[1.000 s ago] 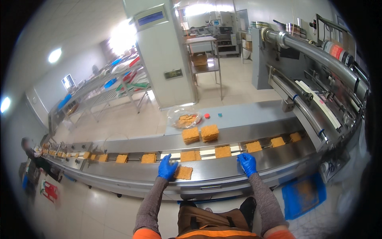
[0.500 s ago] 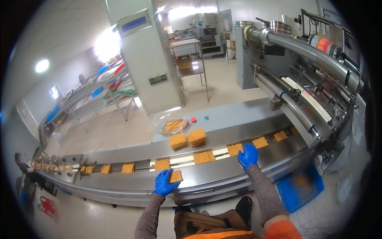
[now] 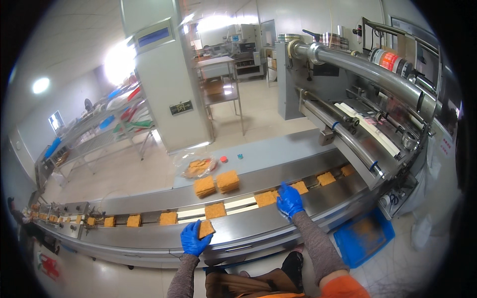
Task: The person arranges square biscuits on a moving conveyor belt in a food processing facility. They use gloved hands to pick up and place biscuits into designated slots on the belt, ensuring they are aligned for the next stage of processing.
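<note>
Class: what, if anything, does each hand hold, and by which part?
Left hand: an orange-brown square, by its left side. Right hand: cannot tell.

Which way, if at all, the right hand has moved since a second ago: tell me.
Yes: the right hand has moved forward and slightly right, judged against the small red object.

A row of slabs lies along the conveyor. At its near edge, left of the right hand, is the left hand, with one slab in its grip; the right hand is over the conveyor, beside the row. Two stacks stand side by side on its far ledge. On the tabletop behind it are a bag of pieces and, rightward, a cap. Farther behind rises a pillar. A roller machine stands at its right end; a bin sits before its right part.
</note>
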`<control>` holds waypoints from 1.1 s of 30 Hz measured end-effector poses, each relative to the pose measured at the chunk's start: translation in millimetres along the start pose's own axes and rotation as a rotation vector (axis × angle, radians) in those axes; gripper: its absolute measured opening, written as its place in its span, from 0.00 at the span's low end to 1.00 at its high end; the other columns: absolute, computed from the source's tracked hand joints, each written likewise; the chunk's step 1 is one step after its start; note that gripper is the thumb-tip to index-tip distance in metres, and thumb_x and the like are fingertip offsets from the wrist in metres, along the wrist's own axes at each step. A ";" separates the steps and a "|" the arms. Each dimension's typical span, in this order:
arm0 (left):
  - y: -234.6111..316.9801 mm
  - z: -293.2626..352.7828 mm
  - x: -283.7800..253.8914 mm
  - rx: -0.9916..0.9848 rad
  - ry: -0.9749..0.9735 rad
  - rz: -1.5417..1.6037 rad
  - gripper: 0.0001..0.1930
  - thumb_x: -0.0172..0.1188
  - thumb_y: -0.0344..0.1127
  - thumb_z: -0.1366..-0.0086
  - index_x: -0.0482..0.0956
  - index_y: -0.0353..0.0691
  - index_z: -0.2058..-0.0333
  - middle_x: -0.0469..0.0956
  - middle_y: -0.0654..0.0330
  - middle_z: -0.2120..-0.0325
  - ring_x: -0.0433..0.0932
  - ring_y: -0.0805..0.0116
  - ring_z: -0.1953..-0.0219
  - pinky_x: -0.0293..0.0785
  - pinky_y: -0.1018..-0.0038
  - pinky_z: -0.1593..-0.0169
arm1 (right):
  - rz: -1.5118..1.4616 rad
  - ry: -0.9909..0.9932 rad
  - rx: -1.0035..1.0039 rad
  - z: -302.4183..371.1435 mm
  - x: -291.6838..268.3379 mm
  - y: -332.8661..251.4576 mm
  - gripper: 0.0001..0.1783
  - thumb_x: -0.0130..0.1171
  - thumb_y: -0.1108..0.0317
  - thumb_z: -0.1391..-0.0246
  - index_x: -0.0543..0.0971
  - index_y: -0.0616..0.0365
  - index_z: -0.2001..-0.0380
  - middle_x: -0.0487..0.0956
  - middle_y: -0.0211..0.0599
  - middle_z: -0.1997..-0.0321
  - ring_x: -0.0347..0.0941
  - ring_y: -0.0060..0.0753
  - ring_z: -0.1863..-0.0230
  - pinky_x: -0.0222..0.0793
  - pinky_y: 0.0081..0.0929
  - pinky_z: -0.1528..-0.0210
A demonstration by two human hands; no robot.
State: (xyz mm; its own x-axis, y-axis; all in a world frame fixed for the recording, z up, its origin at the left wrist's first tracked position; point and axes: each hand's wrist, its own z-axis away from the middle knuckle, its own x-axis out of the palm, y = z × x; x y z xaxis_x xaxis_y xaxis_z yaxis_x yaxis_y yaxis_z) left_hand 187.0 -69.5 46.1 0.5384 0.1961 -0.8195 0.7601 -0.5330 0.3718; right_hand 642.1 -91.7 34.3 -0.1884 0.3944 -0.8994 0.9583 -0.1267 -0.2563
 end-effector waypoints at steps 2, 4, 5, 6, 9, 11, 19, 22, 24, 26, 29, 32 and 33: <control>0.9 0.4 3.7 0.036 0.045 -0.007 0.38 0.73 0.54 0.50 0.75 0.39 0.44 0.77 0.46 0.51 0.77 0.46 0.50 0.74 0.56 0.46 | 0.043 0.096 -0.144 5.7 12.2 -5.4 0.29 0.64 0.53 0.49 0.79 0.66 0.52 0.75 0.58 0.45 0.75 0.53 0.47 0.71 0.48 0.45; -0.5 2.7 2.8 0.024 0.061 -0.015 0.38 0.73 0.54 0.51 0.76 0.39 0.44 0.77 0.46 0.53 0.77 0.47 0.51 0.74 0.56 0.46 | 0.028 0.107 0.008 4.8 9.6 -15.5 0.33 0.63 0.49 0.48 0.77 0.66 0.48 0.74 0.58 0.42 0.74 0.54 0.47 0.71 0.47 0.45; -0.5 3.5 3.0 0.025 0.063 -0.011 0.38 0.73 0.53 0.51 0.76 0.39 0.44 0.78 0.47 0.54 0.77 0.47 0.51 0.74 0.56 0.47 | 0.025 0.133 0.087 4.9 5.5 -16.6 0.35 0.63 0.47 0.47 0.76 0.66 0.46 0.75 0.59 0.42 0.75 0.54 0.47 0.71 0.47 0.45; -1.2 2.6 2.9 0.038 0.071 -0.017 0.38 0.74 0.53 0.51 0.76 0.39 0.44 0.78 0.47 0.55 0.77 0.46 0.52 0.74 0.56 0.47 | 0.021 0.163 0.168 2.7 -1.0 -18.7 0.37 0.62 0.45 0.47 0.75 0.66 0.44 0.75 0.59 0.42 0.75 0.54 0.47 0.71 0.47 0.45; -5.3 3.9 3.7 0.052 0.072 -0.031 0.37 0.74 0.53 0.50 0.75 0.39 0.45 0.78 0.46 0.55 0.77 0.46 0.53 0.75 0.56 0.48 | 0.029 -0.175 0.377 -9.6 -2.2 -17.8 0.42 0.61 0.41 0.47 0.72 0.66 0.41 0.79 0.59 0.49 0.77 0.57 0.51 0.73 0.47 0.46; -2.0 0.0 2.3 0.042 0.049 -0.034 0.37 0.74 0.53 0.50 0.75 0.38 0.45 0.78 0.46 0.55 0.77 0.45 0.53 0.75 0.56 0.48 | -0.053 -0.061 0.347 -9.8 16.5 -1.0 0.43 0.59 0.38 0.48 0.74 0.66 0.43 0.81 0.57 0.55 0.78 0.55 0.55 0.71 0.49 0.47; -3.8 0.2 2.6 0.056 0.072 -0.017 0.38 0.73 0.55 0.50 0.75 0.36 0.45 0.78 0.45 0.54 0.78 0.45 0.53 0.75 0.55 0.49 | 0.096 -0.134 0.487 -19.2 9.3 46.5 0.40 0.57 0.36 0.48 0.78 0.63 0.48 0.82 0.55 0.55 0.79 0.51 0.51 0.66 0.50 0.42; -0.9 -3.8 4.9 0.065 0.057 -0.015 0.38 0.72 0.55 0.49 0.75 0.36 0.45 0.78 0.45 0.54 0.77 0.45 0.52 0.75 0.55 0.48 | 0.287 -0.074 0.561 -20.4 23.6 111.3 0.37 0.58 0.37 0.48 0.79 0.61 0.51 0.82 0.53 0.52 0.78 0.50 0.48 0.63 0.48 0.38; -6.0 -0.2 3.8 0.058 0.061 -0.030 0.38 0.72 0.55 0.50 0.75 0.36 0.45 0.78 0.45 0.54 0.77 0.45 0.52 0.74 0.54 0.47 | 0.265 -0.125 0.583 -21.9 9.6 121.7 0.37 0.59 0.38 0.48 0.79 0.61 0.51 0.82 0.53 0.50 0.77 0.51 0.46 0.61 0.48 0.35; -1.1 1.0 -3.6 0.085 0.081 -0.072 0.38 0.72 0.54 0.49 0.74 0.35 0.45 0.78 0.46 0.55 0.77 0.46 0.54 0.75 0.55 0.49 | 0.182 -0.165 0.567 -26.1 -3.7 119.4 0.38 0.60 0.38 0.49 0.78 0.61 0.48 0.81 0.53 0.49 0.76 0.52 0.45 0.58 0.47 0.33; 6.7 -2.5 -0.2 0.119 0.103 -0.110 0.37 0.72 0.52 0.48 0.73 0.33 0.46 0.77 0.45 0.58 0.78 0.47 0.56 0.76 0.55 0.53 | 0.151 -0.075 0.498 -12.1 -5.4 137.7 0.44 0.60 0.41 0.48 0.71 0.65 0.39 0.78 0.57 0.45 0.73 0.54 0.41 0.56 0.49 0.31; 2.8 -0.5 5.7 0.150 0.138 -0.127 0.37 0.71 0.52 0.48 0.73 0.33 0.46 0.77 0.45 0.58 0.78 0.46 0.56 0.76 0.55 0.53 | 0.300 0.047 0.483 -10.9 2.3 136.6 0.44 0.60 0.44 0.47 0.68 0.66 0.36 0.77 0.57 0.43 0.72 0.55 0.41 0.58 0.50 0.32; 2.0 -0.2 5.9 0.141 0.132 -0.138 0.37 0.72 0.52 0.48 0.73 0.33 0.46 0.77 0.45 0.58 0.78 0.46 0.56 0.76 0.55 0.53 | 0.383 0.208 0.369 -9.5 5.3 131.1 0.39 0.60 0.46 0.47 0.72 0.66 0.41 0.79 0.57 0.48 0.75 0.57 0.45 0.66 0.50 0.38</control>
State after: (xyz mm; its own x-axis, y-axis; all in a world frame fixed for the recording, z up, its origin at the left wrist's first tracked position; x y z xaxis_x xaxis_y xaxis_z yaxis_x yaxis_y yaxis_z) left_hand 191.8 -69.3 42.0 0.4828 0.3765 -0.7906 0.7767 -0.6012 0.1880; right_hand 768.8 -97.6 -0.7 0.2396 0.4243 -0.8733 0.8042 -0.5907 -0.0663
